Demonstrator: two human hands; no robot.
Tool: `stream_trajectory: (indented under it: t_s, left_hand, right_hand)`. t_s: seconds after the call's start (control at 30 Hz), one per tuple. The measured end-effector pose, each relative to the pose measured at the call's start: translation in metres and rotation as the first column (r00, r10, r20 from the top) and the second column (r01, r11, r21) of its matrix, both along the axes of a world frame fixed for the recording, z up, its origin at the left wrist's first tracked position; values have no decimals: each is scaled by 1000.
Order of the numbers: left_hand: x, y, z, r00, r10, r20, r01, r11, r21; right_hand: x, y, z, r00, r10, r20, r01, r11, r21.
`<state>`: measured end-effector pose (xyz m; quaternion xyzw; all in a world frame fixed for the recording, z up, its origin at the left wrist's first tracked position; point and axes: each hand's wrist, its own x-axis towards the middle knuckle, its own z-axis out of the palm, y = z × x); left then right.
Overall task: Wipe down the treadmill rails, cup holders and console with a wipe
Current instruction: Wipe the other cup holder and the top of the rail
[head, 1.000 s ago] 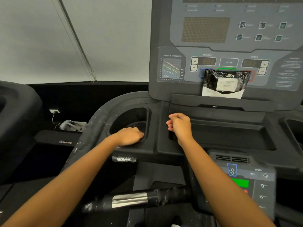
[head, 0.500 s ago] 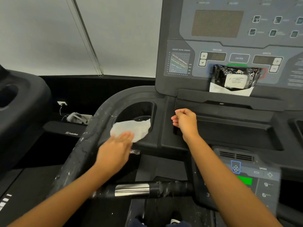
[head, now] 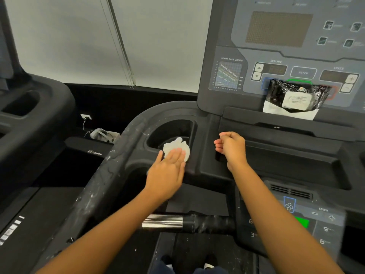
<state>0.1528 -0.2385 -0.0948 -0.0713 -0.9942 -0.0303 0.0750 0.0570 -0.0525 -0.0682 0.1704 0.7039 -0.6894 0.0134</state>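
Note:
My left hand (head: 167,173) lies flat with its fingers pressing a white wipe (head: 175,147) onto the front rim of the left cup holder (head: 177,127). Part of the wipe hangs over into the holder. My right hand (head: 231,147) is closed in a loose fist with nothing visible in it, resting on the edge of the console tray (head: 276,159). The console (head: 276,56) rises behind with its buttons and dark display. The scuffed, white-flecked left rail (head: 104,178) curves down from the cup holder.
A black wipes packet (head: 294,97) leans on the console ledge. A lower control panel (head: 308,220) with speed buttons sits under my right forearm. A chrome and black handlebar (head: 177,221) crosses below. Another treadmill (head: 29,119) stands to the left.
My left hand came out of the cup holder with the wipe, slid to the left rim, and is now pressing the wipe on the front rim. The right hand stayed put.

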Motion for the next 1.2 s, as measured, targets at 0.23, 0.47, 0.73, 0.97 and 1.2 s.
stream_trajectory:
  t_s: [0.23,0.47,0.73,0.97,1.2]
  left_hand:
    - [-6,-58,5,962,271,26,-269,961,-63]
    - [0,-32,-10,991,101,87,-110,989,100]
    - [-46,-62,-1,967,162,199,-191,971,140]
    - [-124,-39,19,981,27,193,-70,973,218]
    - [-119,-56,19,977,77,198,-88,995,45]
  right_hand:
    - [0,-2,1,1000,9,-3,-9,1000,22]
    - [1,1,3,1000,18,17,-17,1000,-19]
    - [0,-1,3,1000,5,23,-5,1000,-18]
    - [-1,-3,2,999,-19,31,19,1000,-1]
    - [0,0,2,999,-12,36,13,999,-40]
